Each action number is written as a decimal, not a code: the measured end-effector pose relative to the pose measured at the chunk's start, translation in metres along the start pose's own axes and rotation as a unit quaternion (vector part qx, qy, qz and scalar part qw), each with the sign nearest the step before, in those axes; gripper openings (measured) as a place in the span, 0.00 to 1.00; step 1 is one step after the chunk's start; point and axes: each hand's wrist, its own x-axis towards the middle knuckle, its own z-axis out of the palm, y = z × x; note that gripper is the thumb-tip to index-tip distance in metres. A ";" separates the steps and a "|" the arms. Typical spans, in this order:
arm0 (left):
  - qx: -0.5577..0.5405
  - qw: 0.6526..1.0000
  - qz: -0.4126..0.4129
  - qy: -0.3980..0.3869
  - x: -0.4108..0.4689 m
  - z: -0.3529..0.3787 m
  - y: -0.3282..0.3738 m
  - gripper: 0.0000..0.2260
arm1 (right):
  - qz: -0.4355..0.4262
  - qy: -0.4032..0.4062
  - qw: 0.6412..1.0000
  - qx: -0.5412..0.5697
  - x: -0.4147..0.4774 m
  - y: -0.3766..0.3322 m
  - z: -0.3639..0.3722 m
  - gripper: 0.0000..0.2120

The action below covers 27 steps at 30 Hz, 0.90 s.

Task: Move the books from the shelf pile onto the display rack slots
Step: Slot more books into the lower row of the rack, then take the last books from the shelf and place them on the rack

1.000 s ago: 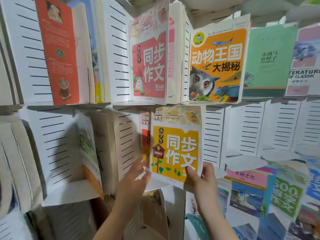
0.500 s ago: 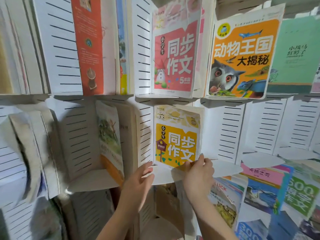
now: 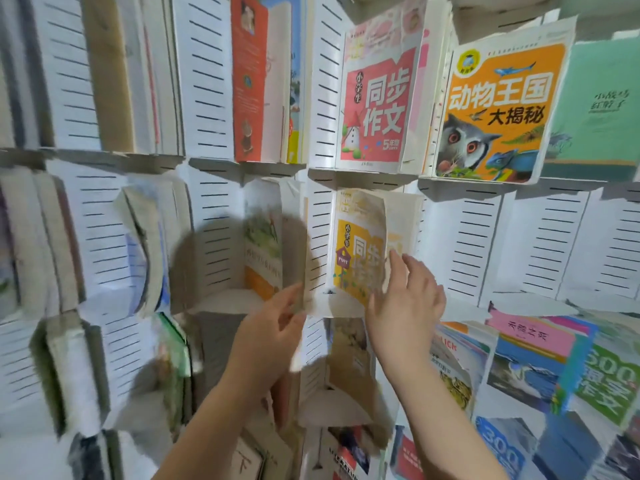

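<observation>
A yellow book (image 3: 356,247) stands in a white slotted rack (image 3: 547,244) compartment at mid height, its cover facing out. My right hand (image 3: 405,303) is at its lower right edge, fingers spread and fingertips on the cover. My left hand (image 3: 273,327) hovers open just left of the compartment's front wall, holding nothing. Directly above sits a red book (image 3: 377,105) with the same title, and an orange animal book (image 3: 498,109) stands to its right.
A green-and-orange book (image 3: 263,251) stands in the slot to the left. A pale green book (image 3: 599,109) is at the upper right. Piled books (image 3: 540,365) lie at the lower right. White-edged books fill the left rack columns. The slots right of the yellow book hold nothing.
The yellow book has gone from both hands into its slot. My left hand let go and stays beside it; my right hand moved up from the bottom edge to the cover's right side.
</observation>
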 end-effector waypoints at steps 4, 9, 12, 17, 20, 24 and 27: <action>0.156 0.984 0.013 0.090 -0.056 -0.020 0.016 0.20 | -0.112 -0.011 0.992 0.054 -0.029 -0.013 -0.028 0.24; 0.288 0.947 -0.061 0.131 -0.134 -0.050 -0.001 0.21 | -0.166 -0.081 0.978 0.095 -0.086 -0.039 -0.045 0.15; 0.363 0.915 -0.091 0.152 -0.174 -0.088 -0.020 0.22 | -0.188 -0.129 0.963 0.142 -0.122 -0.075 -0.049 0.17; 0.462 0.851 -0.188 0.162 -0.237 -0.174 -0.054 0.22 | -0.262 -0.223 0.925 0.161 -0.173 -0.169 -0.053 0.20; 0.496 0.819 -0.202 0.208 -0.263 -0.232 -0.080 0.20 | -0.265 -0.238 0.911 0.208 -0.200 -0.235 -0.051 0.16; 0.508 0.802 -0.230 0.213 -0.275 -0.324 -0.126 0.17 | -0.289 -0.261 0.897 0.209 -0.235 -0.336 -0.035 0.14; 0.535 0.785 -0.231 0.210 -0.275 -0.402 -0.162 0.17 | -0.288 -0.287 0.884 0.231 -0.258 -0.419 -0.026 0.16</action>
